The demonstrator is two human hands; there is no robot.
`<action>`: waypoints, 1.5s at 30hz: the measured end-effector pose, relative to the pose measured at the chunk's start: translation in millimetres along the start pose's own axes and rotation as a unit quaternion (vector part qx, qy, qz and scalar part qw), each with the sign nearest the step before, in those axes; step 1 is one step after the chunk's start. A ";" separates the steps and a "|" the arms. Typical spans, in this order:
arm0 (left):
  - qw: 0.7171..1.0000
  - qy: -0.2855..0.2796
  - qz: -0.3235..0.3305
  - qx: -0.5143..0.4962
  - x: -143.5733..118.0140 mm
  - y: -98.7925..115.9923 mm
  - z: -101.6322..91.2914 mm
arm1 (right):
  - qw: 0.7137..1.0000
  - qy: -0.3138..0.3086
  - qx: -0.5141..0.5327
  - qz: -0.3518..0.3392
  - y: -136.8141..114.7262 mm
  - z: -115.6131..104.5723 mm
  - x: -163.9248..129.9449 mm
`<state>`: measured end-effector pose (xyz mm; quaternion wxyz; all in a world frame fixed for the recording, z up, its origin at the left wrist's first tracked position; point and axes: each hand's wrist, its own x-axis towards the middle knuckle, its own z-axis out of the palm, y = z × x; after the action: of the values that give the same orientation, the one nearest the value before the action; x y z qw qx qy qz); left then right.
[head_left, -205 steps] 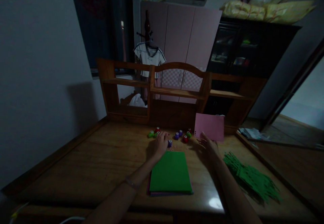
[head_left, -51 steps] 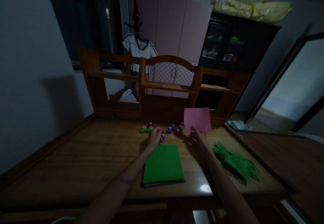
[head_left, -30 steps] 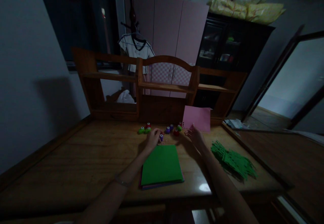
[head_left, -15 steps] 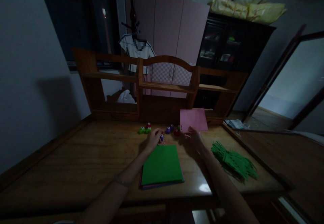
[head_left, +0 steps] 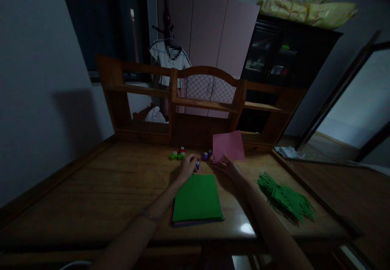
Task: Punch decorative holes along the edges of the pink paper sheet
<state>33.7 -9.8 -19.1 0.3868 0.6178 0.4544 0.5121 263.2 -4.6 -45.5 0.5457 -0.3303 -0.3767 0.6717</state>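
Wooden desk (head_left: 100,192), dimly lit. Right hand (head_left: 230,169) pinches pink sheet (head_left: 229,144) by lower edge; left hand (head_left: 187,167) at purple punch (head_left: 198,165), grip unclear. Green sheets (head_left: 198,199) in front, more punches (head_left: 182,155) behind, cut green paper (head_left: 286,197) far right.

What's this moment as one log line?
left hand: at purple punch | right hand: holding pink sheet | green sheet: atop stack on desk | green pieces: right of stack

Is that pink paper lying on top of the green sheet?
No, the right hand is holding the pink paper up, beyond the green sheet and off to its right.
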 end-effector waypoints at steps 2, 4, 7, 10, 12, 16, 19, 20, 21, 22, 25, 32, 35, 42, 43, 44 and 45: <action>1.000 0.000 -0.004 -0.004 -1.2 2.9 0.1 | 1.000 0.011 -0.005 0.001 -1.5 1.1 -0.6; 1.000 0.014 -0.006 -0.008 -2.7 7.3 0.0 | 1.000 0.023 -0.005 0.005 -3.0 4.0 -1.1; 0.998 0.055 0.006 -0.016 -5.1 14.5 -0.8 | 0.999 0.031 0.008 0.009 -7.2 11.1 -2.5; 0.997 0.069 0.017 -0.030 -7.1 19.1 -1.4 | 0.999 0.019 0.025 0.010 -15.6 21.8 -9.3; 0.997 0.057 0.017 -0.044 -7.9 20.3 -1.0 | 0.999 -0.030 0.023 0.032 -23.2 31.8 -18.4; 0.996 -0.008 0.003 -0.088 -9.9 21.3 1.8 | 0.982 -0.151 0.034 0.106 -37.7 55.0 -41.2; 0.987 -0.094 -0.030 -0.131 -13.1 23.7 4.7 | 0.983 -0.147 0.021 0.110 -42.9 66.1 -51.6; 0.982 -0.123 -0.036 -0.141 -14.3 24.8 5.6 | 0.986 -0.131 0.014 0.100 -43.1 67.9 -53.3; 0.977 -0.148 -0.040 -0.149 -15.4 25.8 6.4 | 0.989 -0.117 0.009 0.089 -42.6 69.0 -54.2; 0.973 -0.168 -0.041 -0.155 -16.1 26.6 7.2 | 0.991 -0.108 0.005 0.083 -41.7 69.6 -54.6; 0.966 -0.189 -0.046 -0.170 -15.9 26.6 9.3 | 0.986 -0.131 0.000 0.100 -38.8 71.2 -54.7; 0.967 -0.168 -0.062 -0.182 -11.2 19.1 11.7 | 0.985 -0.141 -0.009 0.100 -43.2 79.5 -62.6; 0.966 -0.162 -0.072 -0.189 -12.6 21.5 11.1 | 0.986 -0.140 0.001 0.093 -46.1 81.2 -63.5; 0.965 -0.109 -0.086 -0.221 -12.4 30.7 10.7 | 0.997 0.045 0.027 -0.048 -47.2 47.0 -37.1; 0.963 -0.105 -0.096 -0.229 -12.2 31.2 10.7 | 0.993 0.078 0.034 -0.086 -47.1 40.2 -33.8; 0.959 -0.101 -0.108 -0.243 -11.9 31.4 10.6 | 0.988 0.099 0.035 -0.116 -46.9 34.5 -31.4; 0.952 -0.097 -0.119 -0.265 -11.6 31.4 10.3 | 0.983 0.117 0.030 -0.139 -46.7 30.1 -29.8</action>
<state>48.3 -30.1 5.5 0.6370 0.4811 0.3333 0.5017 265.6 -32.6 11.0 0.6838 -0.3342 -0.3325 0.5569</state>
